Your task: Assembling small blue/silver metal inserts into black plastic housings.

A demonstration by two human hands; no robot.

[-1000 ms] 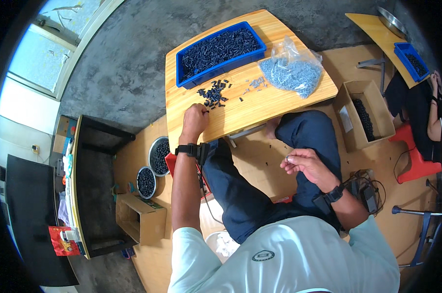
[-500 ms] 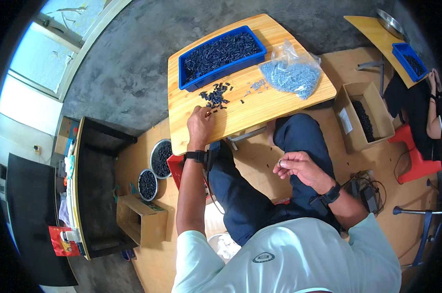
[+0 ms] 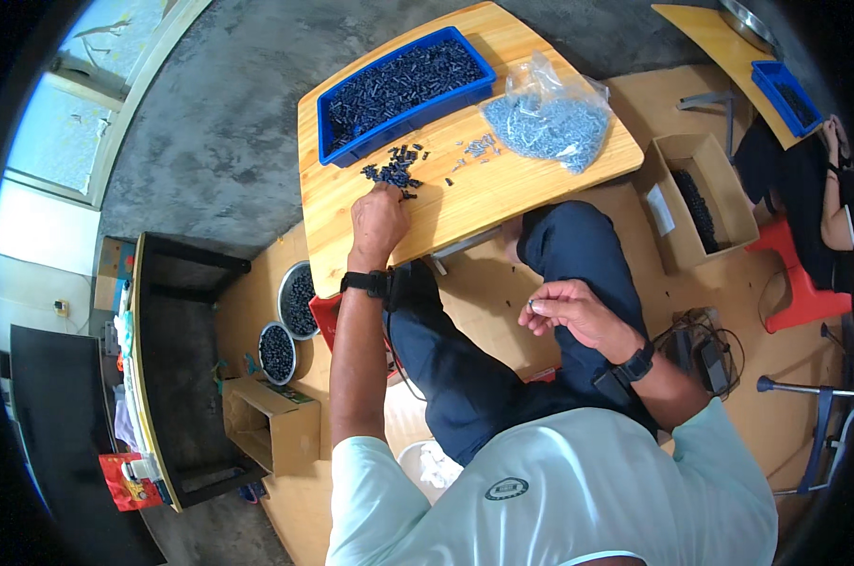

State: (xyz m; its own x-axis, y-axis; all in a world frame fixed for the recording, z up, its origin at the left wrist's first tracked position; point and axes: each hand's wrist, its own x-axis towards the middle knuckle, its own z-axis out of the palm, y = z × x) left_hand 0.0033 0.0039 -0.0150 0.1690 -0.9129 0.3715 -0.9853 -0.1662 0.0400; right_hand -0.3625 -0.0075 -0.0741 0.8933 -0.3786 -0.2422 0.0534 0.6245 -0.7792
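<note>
My left hand (image 3: 380, 224) is at the near edge of a loose pile of small black cylindrical pieces (image 3: 395, 170) on the wooden table (image 3: 484, 193). Its fingers curl down into the pile, and the back of the hand hides what they grip. Over my right thigh, my right hand (image 3: 578, 316) is closed in a pinch on a tiny silvery piece (image 3: 531, 305), too small to name. Beside the black pile lie several small grey screw-like pieces (image 3: 479, 146). A clear plastic bag (image 3: 550, 123) full of similar bluish-grey pieces rests to their right.
A blue tray (image 3: 403, 123) of black pieces stands at the table's far side. Metal bowls (image 3: 278, 354) of black parts and an open cardboard box (image 3: 295, 439) sit on the floor at left. At right are another box (image 3: 677, 236), a red stool (image 3: 795, 288) and another person's arm (image 3: 835, 212).
The whole view has shifted, so the table sits higher and further left. My left hand has reached slightly deeper into the black pile; my right hand keeps its pinch.
</note>
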